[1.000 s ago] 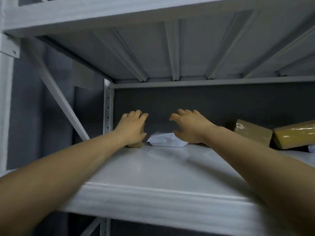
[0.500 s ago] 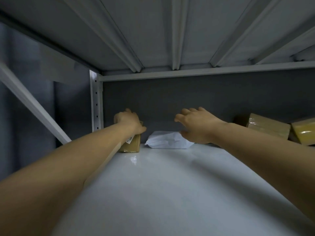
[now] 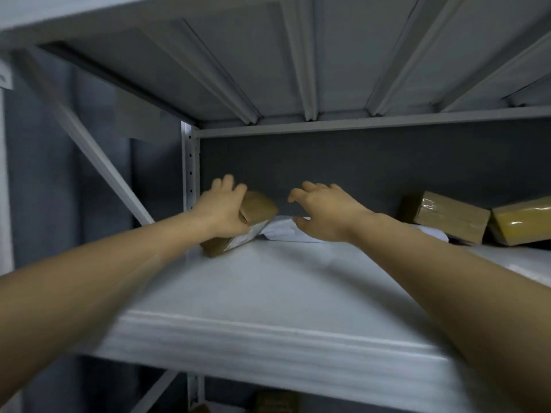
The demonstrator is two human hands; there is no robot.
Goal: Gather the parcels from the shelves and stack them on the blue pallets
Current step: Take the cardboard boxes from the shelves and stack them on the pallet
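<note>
1. Grip: left hand (image 3: pixel 222 208) curled round a small brown box (image 3: pixel 258 205), tipped up at the back left corner of the shelf (image 3: pixel 268 293); a thumb set lower would likely stop it slipping.
2. Right hand (image 3: pixel 325 210) hovered just above a white packet (image 3: pixel 283 231), fingers spread and bent, holding nothing; it should take that soft bag by its bulk.
3. Shelf also held a taped brown box (image 3: pixel 450 216) and a yellowish box (image 3: pixel 521 223) just beside it, at the right.

Left hand (image 3: pixel 222 208), near shelf (image 3: pixel 268 293) left post: bare. Right hand (image 3: pixel 326 214), mid-shelf: bare. Both forearms uncovered wrist to frame edge, slender; nearer parts blurred past shelf front lip.
</note>
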